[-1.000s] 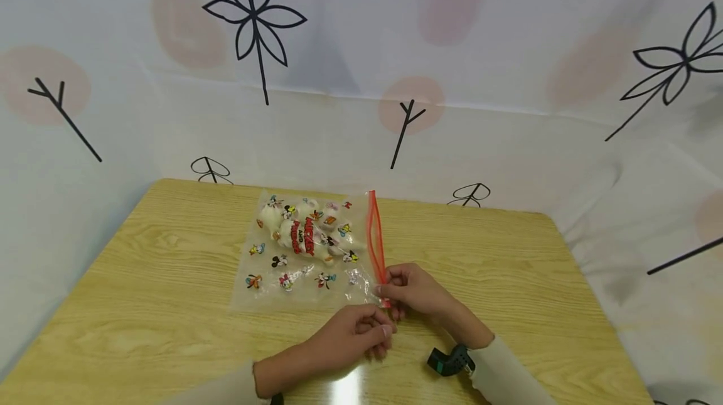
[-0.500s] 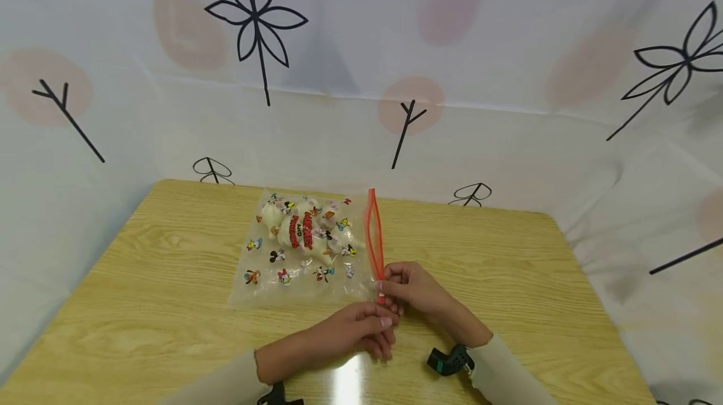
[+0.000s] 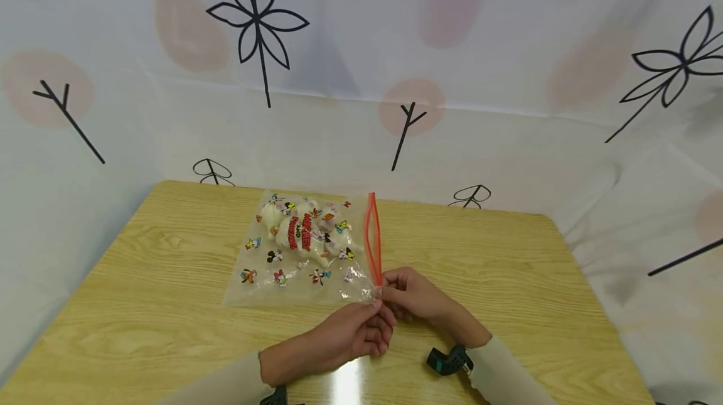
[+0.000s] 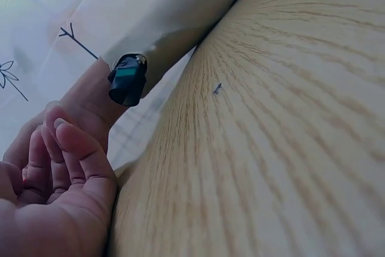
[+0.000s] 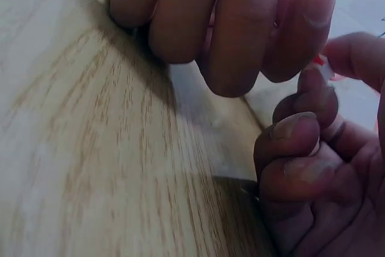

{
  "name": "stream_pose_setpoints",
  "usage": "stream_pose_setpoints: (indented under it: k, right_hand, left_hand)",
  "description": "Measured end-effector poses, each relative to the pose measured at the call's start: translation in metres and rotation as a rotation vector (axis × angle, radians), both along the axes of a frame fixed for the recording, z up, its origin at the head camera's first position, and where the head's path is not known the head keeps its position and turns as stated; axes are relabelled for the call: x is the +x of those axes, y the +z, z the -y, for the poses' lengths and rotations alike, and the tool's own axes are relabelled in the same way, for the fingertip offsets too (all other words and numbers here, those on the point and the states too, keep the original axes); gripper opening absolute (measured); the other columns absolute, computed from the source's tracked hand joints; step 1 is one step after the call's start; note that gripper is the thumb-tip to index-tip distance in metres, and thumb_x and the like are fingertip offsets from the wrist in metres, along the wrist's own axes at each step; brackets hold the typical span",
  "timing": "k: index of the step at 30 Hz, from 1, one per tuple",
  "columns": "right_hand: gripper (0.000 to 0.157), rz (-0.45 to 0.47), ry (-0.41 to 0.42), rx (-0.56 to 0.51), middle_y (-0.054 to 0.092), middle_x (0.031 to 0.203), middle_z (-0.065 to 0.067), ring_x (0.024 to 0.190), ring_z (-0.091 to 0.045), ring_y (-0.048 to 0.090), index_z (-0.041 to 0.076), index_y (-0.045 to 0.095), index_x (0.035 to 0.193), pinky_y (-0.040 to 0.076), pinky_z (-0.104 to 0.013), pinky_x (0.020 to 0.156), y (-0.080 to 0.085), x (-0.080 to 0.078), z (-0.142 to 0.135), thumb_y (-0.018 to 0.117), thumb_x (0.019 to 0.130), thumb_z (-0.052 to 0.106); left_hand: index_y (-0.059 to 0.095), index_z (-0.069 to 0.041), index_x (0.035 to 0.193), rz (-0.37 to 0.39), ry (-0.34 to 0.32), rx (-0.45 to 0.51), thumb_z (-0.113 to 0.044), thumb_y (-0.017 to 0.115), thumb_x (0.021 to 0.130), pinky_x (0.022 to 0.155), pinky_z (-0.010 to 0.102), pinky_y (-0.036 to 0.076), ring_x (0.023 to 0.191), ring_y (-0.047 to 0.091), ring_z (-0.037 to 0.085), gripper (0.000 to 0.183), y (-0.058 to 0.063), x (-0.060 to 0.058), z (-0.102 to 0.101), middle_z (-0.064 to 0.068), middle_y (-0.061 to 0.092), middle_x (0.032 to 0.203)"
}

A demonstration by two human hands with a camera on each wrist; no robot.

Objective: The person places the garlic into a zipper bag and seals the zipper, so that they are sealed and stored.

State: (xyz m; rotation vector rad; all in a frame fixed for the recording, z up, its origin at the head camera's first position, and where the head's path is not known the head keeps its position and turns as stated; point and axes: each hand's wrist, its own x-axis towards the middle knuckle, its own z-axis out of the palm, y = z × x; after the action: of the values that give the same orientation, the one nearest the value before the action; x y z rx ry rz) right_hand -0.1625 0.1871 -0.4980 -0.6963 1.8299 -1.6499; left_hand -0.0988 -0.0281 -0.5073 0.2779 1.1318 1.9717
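Observation:
A clear zip bag (image 3: pixel 333 289) printed with cartoon figures lies flat on the table, its mouth facing right. Through the plastic shows a cream-white lumpy object (image 3: pixel 282 238) with rounded parts; its kind is unclear. The two red zip strips (image 3: pixel 378 242) stand apart along their middle and meet at both ends. My right hand (image 3: pixel 415 295) pinches the near end of the strips between thumb and forefinger. Just below, my left hand (image 3: pixel 353 333) has thumb and forefinger on the same corner, other fingers curled. The right wrist view shows a speck of red between the fingertips.
The wood-grain table (image 3: pixel 497 279) extends around the bag. Behind and at both sides hangs a pale cloth (image 3: pixel 339 141) with leaf drawings. A black wrist camera (image 3: pixel 449 361) sits at the right sleeve.
My left thumb and forefinger have moved up to the bag's near corner beside the right fingertips. The bag has shifted slightly left at its near edge. My right hand keeps its pinch.

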Motion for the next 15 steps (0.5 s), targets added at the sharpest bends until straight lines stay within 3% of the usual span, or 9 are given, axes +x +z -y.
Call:
stream_pose_setpoints:
  k: [9,15]
  right_hand:
    - [0.03,-0.036,0.061,-0.035,0.056,0.063,0.007,0.047,-0.001,0.042,-0.015,0.063,0.087,0.035,-0.017,0.043,0.0022,-0.0005,-0.0019,0.057,0.105,0.008]
    - [0.029,-0.033,-0.018,-0.024,0.049,0.058,0.009,0.046,-0.001,0.04,-0.017,0.059,0.083,0.033,-0.017,0.043,-0.0005,0.0031,0.0019,0.058,0.102,0.005]
  left_hand:
    - [0.064,-0.009,0.106,-0.018,0.001,-0.001,-0.036,0.043,0.115,0.073,0.022,0.052,0.08,0.062,0.01,0.035,0.0002,0.0,0.0007,0.0,0.065,0.094]
    - [0.065,-0.008,0.101,-0.02,0.013,-0.02,-0.033,0.046,0.113,0.074,0.023,0.054,0.08,0.064,0.012,0.034,0.0015,-0.0016,0.0012,0.001,0.066,0.092]
